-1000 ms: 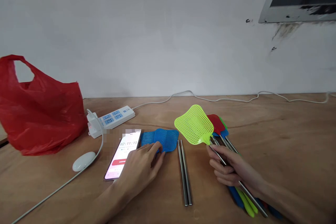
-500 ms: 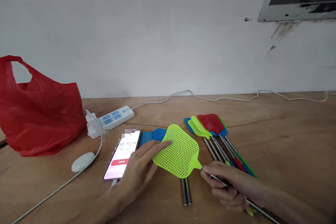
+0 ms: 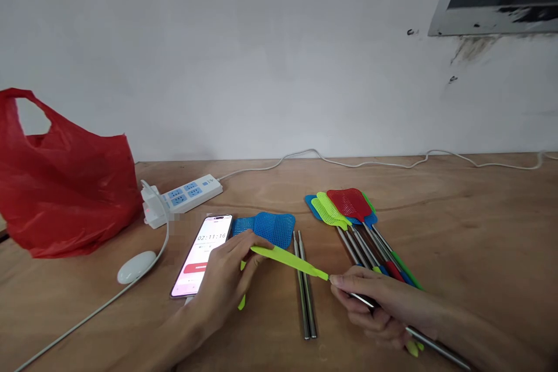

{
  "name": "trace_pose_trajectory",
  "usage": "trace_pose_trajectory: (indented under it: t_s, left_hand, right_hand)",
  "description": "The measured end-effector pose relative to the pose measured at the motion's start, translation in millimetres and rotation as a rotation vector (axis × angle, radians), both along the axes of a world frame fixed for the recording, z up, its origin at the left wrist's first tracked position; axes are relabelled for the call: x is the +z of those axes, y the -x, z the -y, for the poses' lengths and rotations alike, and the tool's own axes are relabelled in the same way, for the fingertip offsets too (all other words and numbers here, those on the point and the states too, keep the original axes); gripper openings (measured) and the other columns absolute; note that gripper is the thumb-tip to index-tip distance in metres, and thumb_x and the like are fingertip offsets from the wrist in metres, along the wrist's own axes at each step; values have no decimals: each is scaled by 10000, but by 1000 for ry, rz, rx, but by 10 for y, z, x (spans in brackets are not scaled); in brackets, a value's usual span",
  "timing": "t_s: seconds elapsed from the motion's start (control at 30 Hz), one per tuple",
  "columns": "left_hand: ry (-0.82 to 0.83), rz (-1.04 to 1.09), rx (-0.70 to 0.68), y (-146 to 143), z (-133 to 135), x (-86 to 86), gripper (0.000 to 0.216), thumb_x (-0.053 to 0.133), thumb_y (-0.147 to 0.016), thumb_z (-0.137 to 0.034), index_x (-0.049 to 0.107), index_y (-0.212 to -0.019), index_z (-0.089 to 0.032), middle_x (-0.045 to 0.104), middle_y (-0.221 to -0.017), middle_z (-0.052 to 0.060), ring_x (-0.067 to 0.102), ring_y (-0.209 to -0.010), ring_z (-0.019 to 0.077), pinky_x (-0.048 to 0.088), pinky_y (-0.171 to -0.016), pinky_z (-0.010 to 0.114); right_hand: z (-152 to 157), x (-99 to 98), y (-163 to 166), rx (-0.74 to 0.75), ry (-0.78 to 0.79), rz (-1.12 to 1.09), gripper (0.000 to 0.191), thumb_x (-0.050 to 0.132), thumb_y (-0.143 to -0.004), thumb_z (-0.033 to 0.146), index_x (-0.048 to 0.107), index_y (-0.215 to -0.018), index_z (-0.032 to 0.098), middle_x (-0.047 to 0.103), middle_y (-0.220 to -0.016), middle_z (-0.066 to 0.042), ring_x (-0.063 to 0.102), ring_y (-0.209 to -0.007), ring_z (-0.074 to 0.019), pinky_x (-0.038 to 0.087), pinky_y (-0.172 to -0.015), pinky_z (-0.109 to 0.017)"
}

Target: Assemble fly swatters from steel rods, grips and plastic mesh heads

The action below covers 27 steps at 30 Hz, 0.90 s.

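Note:
A yellow-green fly swatter [image 3: 288, 258] spans the space between my hands, its head turned edge-on to the camera. My left hand [image 3: 233, 270] pinches the far edge of that head between thumb and fingers. Wrapped round the metal rod just below the head is my right hand [image 3: 377, 305]. Two bare metal rods [image 3: 306, 296] lie side by side on the table beneath the swatter. Blue swatter heads [image 3: 276, 229] lie behind my left hand, and bits of yellow-green plastic [image 3: 242, 301] show under it, partly hidden.
A pile of assembled swatters [image 3: 349, 204] in several colours lies to the right. At left are a lit phone [image 3: 204, 253], a white power strip [image 3: 192, 193], a white mouse-like device [image 3: 136, 268] and a red plastic bag [image 3: 70, 186]. A white cable [image 3: 361, 164] runs along the wall.
The yellow-green swatter head has turned from facing the camera to edge-on. The blue heads and the two rods behind it now show more fully. Both hands keep their grip.

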<state>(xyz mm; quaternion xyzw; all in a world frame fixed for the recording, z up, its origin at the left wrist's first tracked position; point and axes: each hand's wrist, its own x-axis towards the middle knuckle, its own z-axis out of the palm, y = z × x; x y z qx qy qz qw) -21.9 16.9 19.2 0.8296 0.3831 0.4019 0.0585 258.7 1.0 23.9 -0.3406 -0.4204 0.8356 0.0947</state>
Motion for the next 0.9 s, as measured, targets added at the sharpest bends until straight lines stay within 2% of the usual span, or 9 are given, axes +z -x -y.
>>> trace_pose_trajectory:
  t_s: [0.13, 0.2, 0.33, 0.43, 0.5, 0.57, 0.67, 0.77, 0.9]
  left_hand:
    - [73, 118, 221, 75, -111, 28, 251, 531, -966, -340, 572, -765, -195, 601, -665, -5, 567, -596, 168, 427, -558, 258]
    - [128, 183, 263, 114, -157, 34, 261, 508, -974, -383, 576, -809, -193, 607, -711, 10, 587, -671, 190, 459, -612, 279]
    - [260, 212, 101, 73, -133, 21, 253, 449, -1004, -377, 584, -888, -197, 627, -809, 28, 599, -775, 198, 502, -698, 301]
    - [391, 234, 44, -25, -52, -3, 320, 475, -990, -410, 525, -753, -200, 547, -662, -8, 572, -627, 157, 491, -562, 248]
    - [523, 281, 9, -84, -2, -21, 367, 486, -980, -458, 468, -711, -208, 461, -585, -44, 507, -490, 116, 435, -418, 200]
    - [673, 325, -48, -124, 34, -39, 371, 476, -976, -508, 469, -753, -212, 435, -569, -63, 470, -411, 95, 384, -318, 171]
    - [824, 345, -114, -150, 57, -69, 365, 480, -970, -552, 521, -863, -205, 501, -591, -53, 514, -403, 99, 384, -280, 153]
    - [879, 361, -120, -147, 49, -98, 348, 528, -952, -552, 550, -1024, -211, 571, -687, -31, 564, -462, 110, 418, -302, 151]
    - [835, 469, -54, -131, 11, -93, 447, 604, -918, -518, 472, -1263, -266, 585, -906, -4, 575, -522, 100, 452, -345, 174]
  right_hand:
    - [-28, -27, -45, -66, 5, -25, 472, 540, -921, 559, 428, -614, 219, 267, -380, 127, 98, -279, -37, 107, -240, -144]
    - [-50, -51, -46, -169, 6, -82, 451, 572, -910, 532, 449, -617, 213, 266, -388, 127, 97, -283, -33, 98, -250, -146]
    - [-70, -60, -5, -482, -88, -165, 380, 658, -867, 461, 533, -649, 175, 481, -527, 88, 124, -309, 8, 103, -287, -148]
    - [-46, -29, 10, -643, -240, -121, 278, 694, -846, 426, 639, -760, 167, 656, -775, 25, 186, -334, 29, 109, -317, -154]
    - [-19, -15, 6, -644, -299, -78, 231, 709, -835, 409, 692, -840, 179, 681, -800, 8, 217, -338, 21, 124, -328, -166]
    - [11, -20, 1, -570, -312, -61, 248, 713, -829, 415, 732, -918, 185, 644, -660, 26, 218, -326, 1, 137, -329, -181]
    - [52, -57, 1, -423, -313, -59, 344, 707, -834, 447, 760, -1035, 173, 417, -397, 100, 202, -306, -33, 148, -328, -192]
    - [71, -91, 12, -346, -340, -30, 412, 695, -846, 477, 760, -1102, 161, 309, -347, 125, 210, -305, -46, 157, -333, -193]
    - [45, -99, 17, -435, -334, -7, 468, 696, -845, 479, 737, -1178, 152, 298, -358, 129, 187, -318, -48, 138, -339, -197]
